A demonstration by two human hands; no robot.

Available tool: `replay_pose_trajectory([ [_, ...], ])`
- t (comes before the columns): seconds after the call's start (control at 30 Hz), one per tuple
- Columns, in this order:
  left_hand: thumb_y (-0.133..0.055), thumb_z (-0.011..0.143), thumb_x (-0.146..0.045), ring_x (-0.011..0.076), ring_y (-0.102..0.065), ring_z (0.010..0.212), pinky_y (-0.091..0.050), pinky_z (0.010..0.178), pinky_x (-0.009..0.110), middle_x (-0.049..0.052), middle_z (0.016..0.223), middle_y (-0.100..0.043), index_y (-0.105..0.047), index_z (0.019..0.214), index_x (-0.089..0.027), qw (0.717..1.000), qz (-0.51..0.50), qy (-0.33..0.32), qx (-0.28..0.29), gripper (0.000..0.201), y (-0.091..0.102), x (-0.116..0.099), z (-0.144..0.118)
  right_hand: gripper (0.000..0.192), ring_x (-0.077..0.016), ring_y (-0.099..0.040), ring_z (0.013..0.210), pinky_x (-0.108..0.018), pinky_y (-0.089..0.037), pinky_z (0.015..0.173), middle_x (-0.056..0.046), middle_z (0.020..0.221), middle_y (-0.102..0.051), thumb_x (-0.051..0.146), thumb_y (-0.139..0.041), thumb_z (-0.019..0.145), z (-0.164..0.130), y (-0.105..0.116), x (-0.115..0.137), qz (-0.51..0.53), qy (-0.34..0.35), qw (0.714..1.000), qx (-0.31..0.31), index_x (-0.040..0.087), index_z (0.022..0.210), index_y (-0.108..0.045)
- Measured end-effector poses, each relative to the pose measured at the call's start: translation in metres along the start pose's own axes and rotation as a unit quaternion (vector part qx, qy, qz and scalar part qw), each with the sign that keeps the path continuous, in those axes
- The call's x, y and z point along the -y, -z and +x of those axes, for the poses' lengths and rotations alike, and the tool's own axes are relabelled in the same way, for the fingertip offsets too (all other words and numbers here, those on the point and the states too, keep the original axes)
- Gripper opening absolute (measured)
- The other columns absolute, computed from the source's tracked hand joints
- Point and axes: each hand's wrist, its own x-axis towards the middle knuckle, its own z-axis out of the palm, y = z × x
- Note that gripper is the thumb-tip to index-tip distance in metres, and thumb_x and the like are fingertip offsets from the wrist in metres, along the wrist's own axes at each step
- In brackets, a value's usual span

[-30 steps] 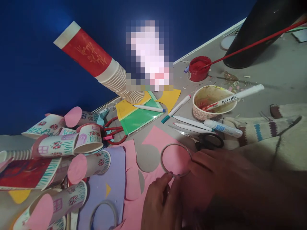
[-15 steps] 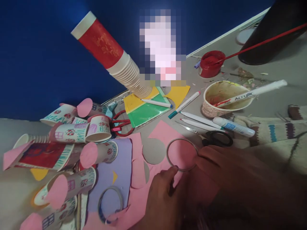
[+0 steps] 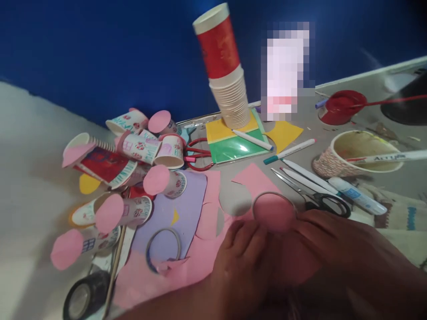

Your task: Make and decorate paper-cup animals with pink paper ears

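Paper cups [image 3: 138, 149] crowd left, lying, round pink discs [image 3: 109, 213] at ends. Smooth lilac sheet [image 3: 191, 195]. Pink paper [image 3: 200, 264], curved cutout baring grey table [image 3: 235, 195]; thin hoop [image 3: 271, 193] flat just right. Left hand [image 3: 245, 249] curled at hoop's near-left rim, right hand [image 3: 336, 235] at right rim; cannot tell whether either grasps. Scissors [image 3: 313, 199] close beyond.

The left hand [image 3: 245, 253] and right hand [image 3: 336, 242] partly hide the pink paper [image 3: 255, 178].
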Motion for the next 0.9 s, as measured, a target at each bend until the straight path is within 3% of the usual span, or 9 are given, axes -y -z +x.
replay_pose_trajectory([
  [0.17, -0.053, 0.103, -0.026, 0.0271, -0.061, 0.119, -0.047, 0.108, 0.049, 0.008, 0.122, -0.070, -0.070, 0.128, -0.018, 0.999, 0.011, -0.025, 0.019, 0.031, 0.003, -0.001, -0.003, 0.032, -0.0201, -0.075, 0.085, -0.030, -0.059, 0.070, -0.005, 0.102, -0.078, 0.026, -0.042, 0.107, -0.006, 0.003, -0.012, -0.020, 0.009, 0.999, 0.029, 0.027, 0.115, -0.073],
  [0.27, -0.057, 0.101, -0.023, 0.0266, -0.060, 0.120, -0.046, 0.108, 0.049, 0.008, 0.127, -0.068, -0.070, 0.127, -0.018, 1.000, 0.013, -0.022, 0.005, 0.029, -0.001, -0.001, -0.008, 0.031, -0.0220, -0.075, 0.098, -0.031, -0.061, 0.077, -0.005, 0.105, -0.079, 0.028, -0.044, 0.108, -0.007, 0.008, -0.016, -0.044, 0.070, 0.996, 0.026, 0.025, 0.118, -0.073],
  [0.4, -0.056, 0.102, -0.024, 0.0262, -0.058, 0.122, -0.046, 0.108, 0.050, 0.008, 0.130, -0.066, -0.069, 0.126, -0.018, 1.000, 0.004, -0.028, 0.013, 0.028, -0.005, 0.000, -0.009, 0.029, -0.0195, -0.075, 0.098, -0.028, -0.061, 0.077, -0.006, 0.105, -0.079, 0.030, -0.047, 0.108, -0.006, 0.011, -0.019, -0.047, 0.085, 0.995, 0.030, 0.023, 0.118, -0.073],
  [0.6, -0.053, 0.103, -0.029, 0.0252, -0.058, 0.122, -0.045, 0.110, 0.049, 0.007, 0.125, -0.069, -0.068, 0.128, -0.021, 1.000, 0.001, -0.015, 0.002, 0.030, -0.003, 0.002, -0.008, 0.033, -0.0191, -0.076, 0.095, -0.028, -0.062, 0.073, -0.006, 0.105, -0.079, 0.030, -0.041, 0.110, -0.004, 0.009, -0.011, -0.024, 0.019, 0.999, 0.017, 0.026, 0.118, -0.073],
  [0.9, -0.046, 0.103, -0.022, 0.0240, -0.061, 0.112, -0.046, 0.105, 0.045, 0.006, 0.117, -0.071, -0.070, 0.122, -0.022, 1.000, -0.022, -0.001, -0.007, 0.031, 0.000, 0.004, -0.002, 0.027, -0.0153, -0.073, 0.077, -0.025, -0.056, 0.062, -0.004, 0.095, -0.076, 0.024, -0.047, 0.107, 0.011, 0.016, -0.001, 0.024, -0.011, 0.999, 0.038, 0.026, 0.119, -0.072],
])
